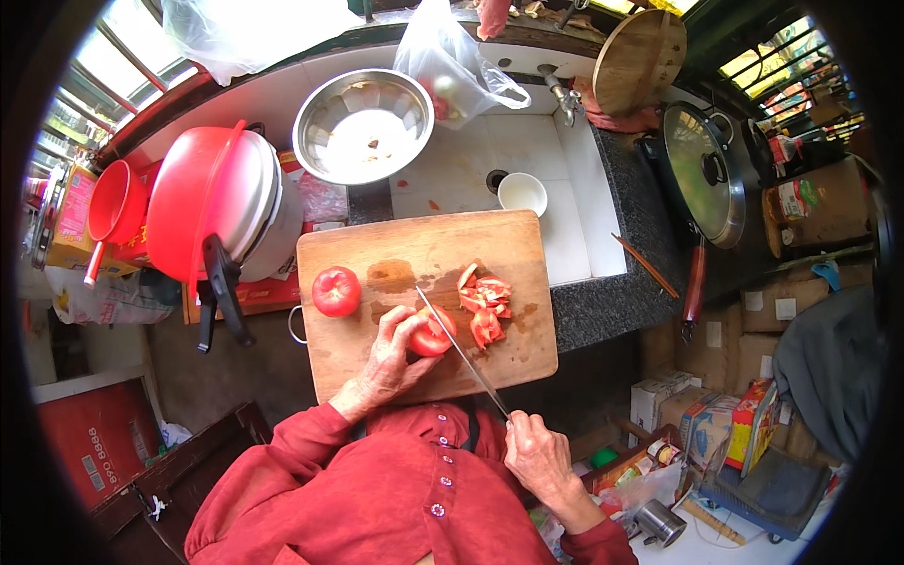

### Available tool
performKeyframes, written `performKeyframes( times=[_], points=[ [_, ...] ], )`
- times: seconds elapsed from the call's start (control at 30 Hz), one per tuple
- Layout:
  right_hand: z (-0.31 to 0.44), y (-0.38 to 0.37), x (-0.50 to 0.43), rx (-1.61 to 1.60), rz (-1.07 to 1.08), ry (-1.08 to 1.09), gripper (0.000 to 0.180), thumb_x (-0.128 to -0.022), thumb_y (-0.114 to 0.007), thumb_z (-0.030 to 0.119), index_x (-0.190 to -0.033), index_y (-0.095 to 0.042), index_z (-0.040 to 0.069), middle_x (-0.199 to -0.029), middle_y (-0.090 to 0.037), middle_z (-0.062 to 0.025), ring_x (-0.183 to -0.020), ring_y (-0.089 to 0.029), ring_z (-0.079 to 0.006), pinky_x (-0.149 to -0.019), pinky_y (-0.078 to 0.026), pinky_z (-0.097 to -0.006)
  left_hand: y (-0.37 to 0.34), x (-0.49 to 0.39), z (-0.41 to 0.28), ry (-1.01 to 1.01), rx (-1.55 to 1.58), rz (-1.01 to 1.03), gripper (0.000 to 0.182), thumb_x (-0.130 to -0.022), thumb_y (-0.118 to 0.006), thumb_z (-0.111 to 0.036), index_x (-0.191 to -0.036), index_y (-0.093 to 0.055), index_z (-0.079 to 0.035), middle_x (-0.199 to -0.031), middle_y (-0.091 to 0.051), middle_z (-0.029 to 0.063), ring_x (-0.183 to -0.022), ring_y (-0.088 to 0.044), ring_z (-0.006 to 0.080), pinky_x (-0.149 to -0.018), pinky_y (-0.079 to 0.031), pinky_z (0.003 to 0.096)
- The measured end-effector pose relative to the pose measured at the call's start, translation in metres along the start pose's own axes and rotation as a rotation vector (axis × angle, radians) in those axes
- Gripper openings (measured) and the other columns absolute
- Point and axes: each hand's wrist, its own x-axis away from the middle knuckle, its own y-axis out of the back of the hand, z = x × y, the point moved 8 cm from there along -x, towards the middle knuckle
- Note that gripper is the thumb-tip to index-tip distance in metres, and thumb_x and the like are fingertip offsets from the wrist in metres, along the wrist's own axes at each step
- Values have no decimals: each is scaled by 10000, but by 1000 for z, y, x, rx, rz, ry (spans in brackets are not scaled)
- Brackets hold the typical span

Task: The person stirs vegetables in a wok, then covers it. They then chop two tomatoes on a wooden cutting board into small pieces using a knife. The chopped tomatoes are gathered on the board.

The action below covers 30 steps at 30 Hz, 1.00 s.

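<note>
A wooden cutting board (424, 244) lies before me, partly over the sink. My left hand (388, 360) grips a red tomato (432, 340) near the board's middle. My right hand (534, 452) is closed around the handle of a kitchen knife (470, 361), and the narrow blade crosses the top of that tomato. Whether the edge has entered the skin cannot be told. Another tomato (336, 291) rests whole at the board's left. Cut tomato pieces (489, 296) lie in a pile to the right of the blade. Wet patches mark the wood.
Behind the board are a metal basin (362, 127), a plastic bag (452, 70) and a white bowl (522, 195) in the tiled sink (575, 162). A red plastic basin (183, 205) leans at left. Chopsticks (646, 265) and a lidded pan (700, 173) sit on the right counter.
</note>
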Motion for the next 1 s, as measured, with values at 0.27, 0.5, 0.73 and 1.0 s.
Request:
performKeyframes(
  times=[0.27, 0.5, 0.73, 1.0],
  points=[
    [9, 18, -5, 145, 48, 30, 81, -880, -582, 95, -881, -543, 23, -689, -570, -164, -531, -614, -349, -453, -510, -413, -1, -5, 3, -80, 74, -96, 611, -635, -826, -41, -1193, -589, -117, -1287, -458, 232, -1157, -519, 396, -935, -497, 432],
    [20, 30, -16, 128, 184, 8, 102, -869, -552, 73, -815, -484, 18, -672, -569, -189, -531, -613, -373, -451, -510, -441, 1, -8, 1, -65, 91, -132, 611, -617, -811, -20, -1182, -593, -105, -1267, -491, 225, -1153, -526, 387, -949, -486, 433],
    [28, 13, -34, 213, 189, 54, 146, -768, -617, 73, -784, -480, 27, -642, -580, -164, -527, -657, -276, -459, -545, -355, -4, -6, 2, -91, 59, -145, 600, -600, -802, -14, -1159, -598, -96, -1245, -511, 206, -1110, -544, 374, -921, -484, 440],
    [2, -13, -54, -154, 2, 5, 147, -907, -543, 124, -829, -488, 12, -716, -603, -200, -594, -638, -388, -526, -537, -447, -3, -2, 1, -107, 69, -129, 581, -610, -797, -18, -1146, -585, -88, -1231, -518, 209, -1114, -536, 394, -931, -474, 456]
  ],
)
